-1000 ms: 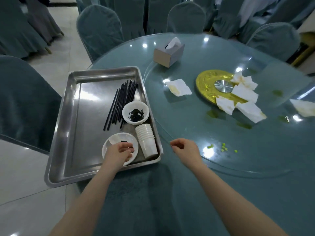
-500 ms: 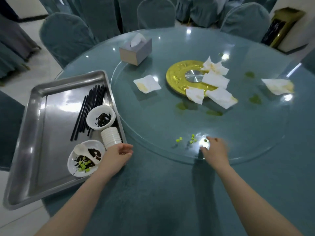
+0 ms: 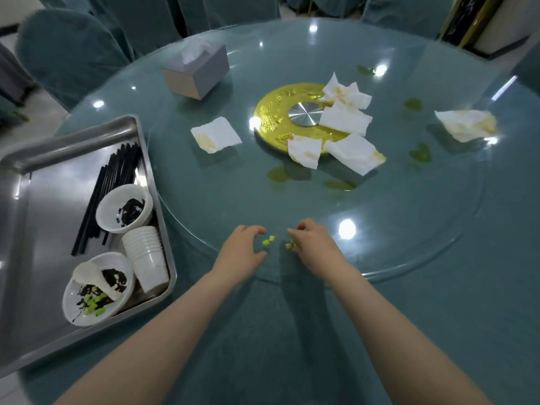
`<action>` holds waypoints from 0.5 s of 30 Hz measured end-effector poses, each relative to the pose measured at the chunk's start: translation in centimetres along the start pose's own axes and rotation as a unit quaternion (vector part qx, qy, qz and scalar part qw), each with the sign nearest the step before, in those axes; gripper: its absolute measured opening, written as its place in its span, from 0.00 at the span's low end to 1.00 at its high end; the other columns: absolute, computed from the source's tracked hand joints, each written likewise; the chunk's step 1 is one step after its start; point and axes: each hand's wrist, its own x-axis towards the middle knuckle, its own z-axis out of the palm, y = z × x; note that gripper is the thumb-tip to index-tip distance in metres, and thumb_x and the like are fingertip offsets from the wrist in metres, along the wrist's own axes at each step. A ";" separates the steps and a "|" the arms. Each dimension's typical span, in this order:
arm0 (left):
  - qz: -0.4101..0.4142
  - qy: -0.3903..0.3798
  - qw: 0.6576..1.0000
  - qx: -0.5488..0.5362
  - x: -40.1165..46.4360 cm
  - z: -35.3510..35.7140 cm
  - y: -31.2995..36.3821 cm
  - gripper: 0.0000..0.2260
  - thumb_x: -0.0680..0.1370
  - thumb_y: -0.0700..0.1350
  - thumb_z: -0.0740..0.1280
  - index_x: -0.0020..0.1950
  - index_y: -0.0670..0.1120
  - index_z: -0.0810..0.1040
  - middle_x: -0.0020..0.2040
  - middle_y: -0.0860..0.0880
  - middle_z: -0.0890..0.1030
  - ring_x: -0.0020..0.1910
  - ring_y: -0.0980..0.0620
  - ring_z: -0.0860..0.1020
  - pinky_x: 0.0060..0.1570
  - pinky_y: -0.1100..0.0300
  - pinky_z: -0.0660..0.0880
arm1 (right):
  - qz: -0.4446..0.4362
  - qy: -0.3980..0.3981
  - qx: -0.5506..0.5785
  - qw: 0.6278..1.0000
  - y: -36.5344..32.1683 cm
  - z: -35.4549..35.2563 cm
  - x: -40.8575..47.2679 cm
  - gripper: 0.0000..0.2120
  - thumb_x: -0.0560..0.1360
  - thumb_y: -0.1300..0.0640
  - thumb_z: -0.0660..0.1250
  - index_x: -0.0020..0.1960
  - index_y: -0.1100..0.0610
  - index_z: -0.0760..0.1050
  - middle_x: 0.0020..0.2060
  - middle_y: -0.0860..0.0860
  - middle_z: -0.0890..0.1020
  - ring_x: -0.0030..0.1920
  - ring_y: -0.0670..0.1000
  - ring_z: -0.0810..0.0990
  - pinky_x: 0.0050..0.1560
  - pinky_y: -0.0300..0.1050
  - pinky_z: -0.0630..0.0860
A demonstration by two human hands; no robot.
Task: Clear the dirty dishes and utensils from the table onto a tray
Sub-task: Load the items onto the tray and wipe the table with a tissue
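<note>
Teal-covered chairs [image 3: 67, 51] ring a round table [image 3: 438, 331] topped by a glass turntable [image 3: 409, 229], where stained napkins [image 3: 347, 121] lie over a gold centre disc [image 3: 274, 112] beside a tissue box [image 3: 198, 73]. At the table's left edge, a steel tray [image 3: 38, 331], partly cut off by the frame, holds black chopsticks [image 3: 111, 182], two soiled white bowls [image 3: 124, 207], and a stack of cups [image 3: 146, 255] lying on its side. Near the turntable's front rim, the left hand [image 3: 241, 252] curls around small green food bits [image 3: 268, 240] without visibly gripping any. The right hand [image 3: 312, 247] pinches at more bits; whether it holds one cannot be told.
</note>
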 end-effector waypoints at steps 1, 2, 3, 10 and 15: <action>0.006 0.002 1.000 0.019 0.6 0.6 0.4 0.22 0.73 0.43 0.70 0.67 0.48 0.73 0.59 0.46 0.73 0.57 0.48 0.74 0.58 0.60 0.68 | -0.011 0.004 -0.001 1.000 0.1 0.1 -0.1 0.18 0.78 0.55 0.63 0.67 0.55 0.73 0.60 0.56 0.72 0.58 0.60 0.72 0.59 0.48 0.71; 0.012 0.003 0.999 0.044 1.1 1.1 0.7 0.22 0.74 0.44 0.70 0.68 0.49 0.72 0.60 0.46 0.72 0.58 0.48 0.73 0.58 0.59 0.67 | -0.021 0.011 -0.001 1.000 0.2 0.1 -0.3 0.17 0.78 0.56 0.63 0.67 0.55 0.74 0.59 0.56 0.73 0.57 0.59 0.72 0.58 0.48 0.71; 0.018 0.001 0.997 0.073 1.5 1.6 0.9 0.21 0.75 0.45 0.69 0.68 0.50 0.72 0.60 0.46 0.72 0.59 0.47 0.73 0.58 0.58 0.68 | -0.030 0.017 0.001 0.999 0.3 0.1 -0.3 0.16 0.78 0.57 0.64 0.66 0.55 0.75 0.58 0.56 0.74 0.56 0.59 0.73 0.57 0.48 0.71; 0.067 0.033 0.988 0.136 1.5 2.7 1.3 0.11 0.76 0.41 0.66 0.56 0.46 0.82 0.51 0.44 0.76 0.52 0.43 0.76 0.48 0.52 0.70 | 0.006 0.048 0.043 0.998 0.6 -0.5 -0.6 0.09 0.74 0.61 0.66 0.53 0.55 0.81 0.51 0.55 0.77 0.51 0.59 0.77 0.49 0.46 0.70; 0.044 0.048 0.991 0.115 2.0 2.8 1.8 0.08 0.76 0.40 0.66 0.52 0.47 0.81 0.50 0.48 0.79 0.51 0.47 0.77 0.44 0.61 0.64 | 0.069 0.050 0.049 0.995 0.5 -0.8 -0.7 0.10 0.74 0.60 0.65 0.52 0.53 0.81 0.51 0.53 0.79 0.52 0.55 0.78 0.52 0.44 0.71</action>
